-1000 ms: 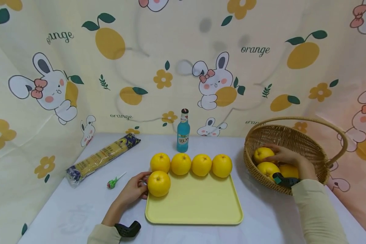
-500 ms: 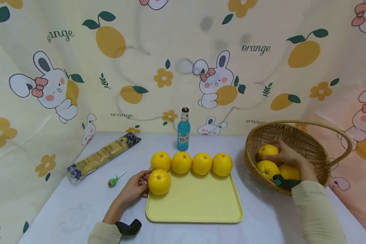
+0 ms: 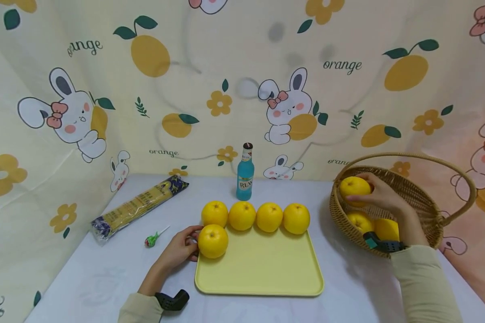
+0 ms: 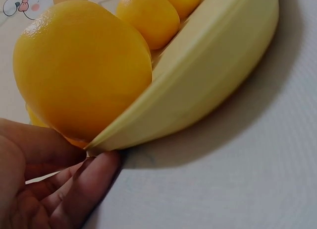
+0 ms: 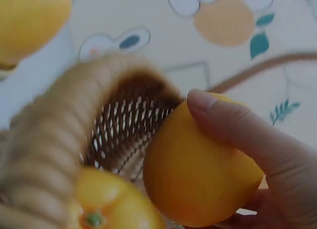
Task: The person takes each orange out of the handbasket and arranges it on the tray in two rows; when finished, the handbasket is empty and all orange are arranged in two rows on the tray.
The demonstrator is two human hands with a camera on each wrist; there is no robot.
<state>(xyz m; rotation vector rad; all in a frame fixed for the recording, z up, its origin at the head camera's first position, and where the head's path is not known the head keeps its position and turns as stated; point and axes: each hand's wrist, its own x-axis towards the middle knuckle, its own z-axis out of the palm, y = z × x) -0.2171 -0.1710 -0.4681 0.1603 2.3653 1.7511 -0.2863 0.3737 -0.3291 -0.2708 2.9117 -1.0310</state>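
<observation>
My right hand (image 3: 384,195) grips a yellow orange (image 3: 352,185) by its sides, lifted level with the wicker basket's (image 3: 339,224) rim. Its thumb lies across the top of the fruit in the right wrist view. Below, more oranges (image 5: 111,204) lie in the basket. The left hand (image 3: 181,247) pinches the left rim of a pale yellow tray (image 3: 262,273) between thumb and fingers. One orange (image 4: 81,70) stands on the tray right beside those fingertips. Along the tray's far edge several oranges (image 3: 242,216) form a row.
Behind the tray stands a blue bottle (image 3: 245,179). To the left lie a long packet of dried noodles (image 3: 139,204) and a lollipop (image 3: 151,241). The basket's tall handle (image 3: 465,179) arches over its opening, and a printed cloth (image 3: 226,58) hangs behind the table.
My right hand has taken hold of an orange in the basket and raised it toward the rim. The left hand stays at the tray's edge. The head view has shifted slightly.
</observation>
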